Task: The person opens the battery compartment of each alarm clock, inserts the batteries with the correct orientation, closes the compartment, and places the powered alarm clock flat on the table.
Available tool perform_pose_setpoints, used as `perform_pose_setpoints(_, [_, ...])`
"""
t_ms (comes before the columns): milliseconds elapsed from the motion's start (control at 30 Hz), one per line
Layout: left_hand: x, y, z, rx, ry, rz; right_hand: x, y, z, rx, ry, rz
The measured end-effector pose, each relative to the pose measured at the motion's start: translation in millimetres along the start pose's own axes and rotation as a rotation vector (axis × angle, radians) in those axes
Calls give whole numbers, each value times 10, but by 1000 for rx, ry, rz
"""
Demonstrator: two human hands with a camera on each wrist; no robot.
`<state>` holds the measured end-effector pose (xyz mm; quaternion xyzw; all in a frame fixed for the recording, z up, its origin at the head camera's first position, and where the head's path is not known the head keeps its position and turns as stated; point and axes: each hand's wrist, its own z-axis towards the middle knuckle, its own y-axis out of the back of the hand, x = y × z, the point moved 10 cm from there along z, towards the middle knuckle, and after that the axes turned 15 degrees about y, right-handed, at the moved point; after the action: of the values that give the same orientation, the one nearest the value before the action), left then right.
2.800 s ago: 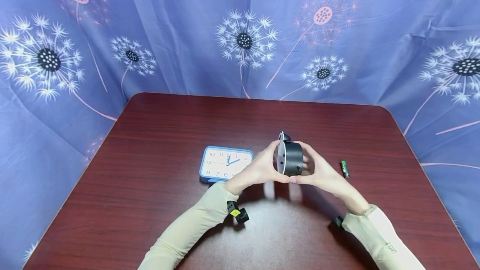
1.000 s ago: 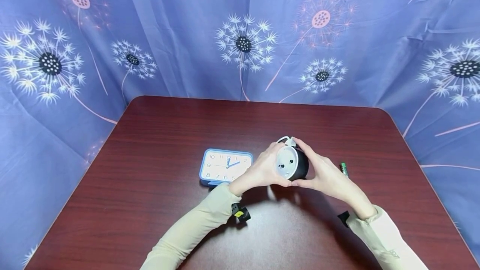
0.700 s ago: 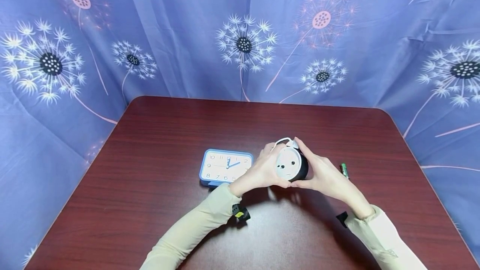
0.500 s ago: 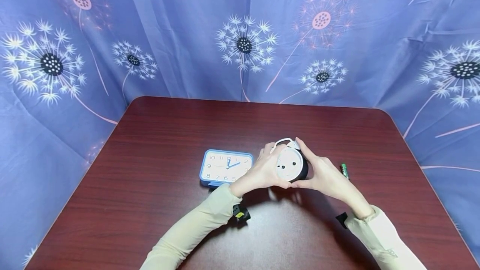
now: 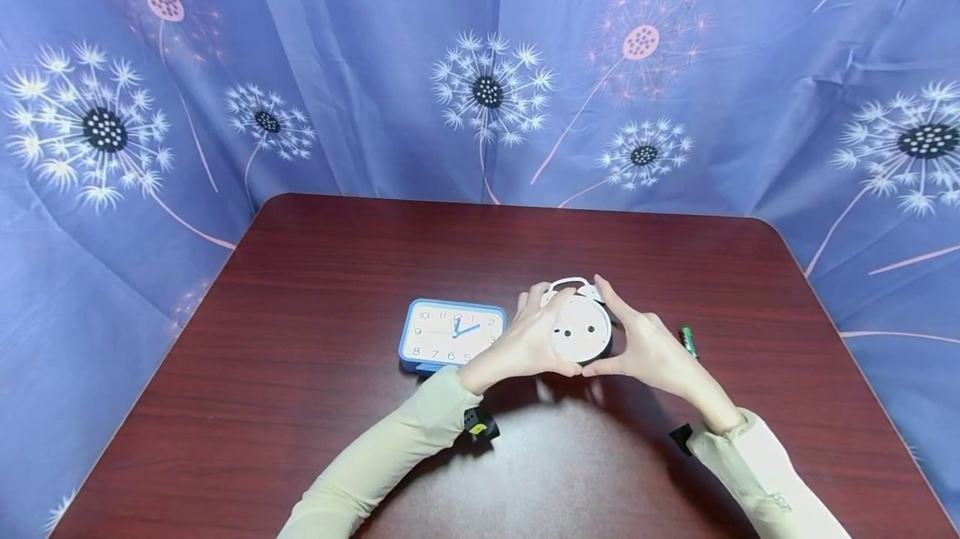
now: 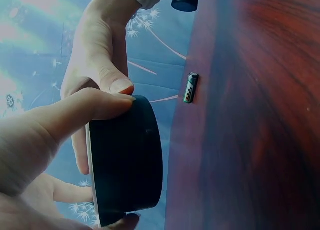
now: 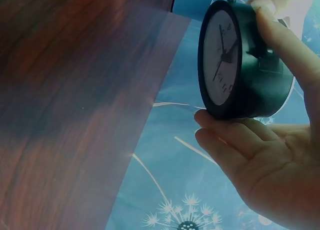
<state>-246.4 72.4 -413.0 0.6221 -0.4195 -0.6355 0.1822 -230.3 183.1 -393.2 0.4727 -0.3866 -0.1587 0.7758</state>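
Note:
A round black alarm clock (image 5: 581, 329) with a handle and bells on top is held up between both hands, its white back turned toward the head camera. My left hand (image 5: 528, 339) grips its left side, thumb underneath. On the other side my right hand (image 5: 645, 347) holds it between thumb and fingers, and the two thumbs nearly meet at the bottom. In the right wrist view the clock's dial (image 7: 221, 58) with dark hands shows. The left wrist view has the clock's black rim (image 6: 127, 160) with a thumb on it.
A blue rectangular clock (image 5: 450, 331) lies just left of my left hand, partly covered by it. A green battery (image 5: 687, 341) lies on the dark red table (image 5: 337, 256), right of my right hand. A blue dandelion-patterned cloth (image 5: 375, 64) hangs behind and beside the table.
Both hands have turned the black alarm clock from side-on until its white back faces the head camera. The blue clock and the battery have stayed in place.

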Motion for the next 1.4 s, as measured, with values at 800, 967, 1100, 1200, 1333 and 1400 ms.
perform_pose_setpoints(800, [31, -66, 50, -18, -13, 20, -201, -135, -38, 23, -64, 7])
perform_pose_setpoints(967, [52, -109, 73, 2, -15, 26, -223, -144, -48, 36, -91, -23])
perform_pose_setpoints(1100, [64, -150, 96, 23, -13, 60, -228, -160, -50, 57, -112, -54])
perform_pose_setpoints(1200, [74, -175, 110, 34, -4, 82, -229, -185, -43, 72, -124, -64])
perform_pose_setpoints(1333, [82, -202, 121, 44, 7, 101, -231, -213, -34, 87, -132, -75])
perform_pose_setpoints(1400, [79, -212, 119, 49, 9, 108, -235, -223, -32, 91, -135, -88])
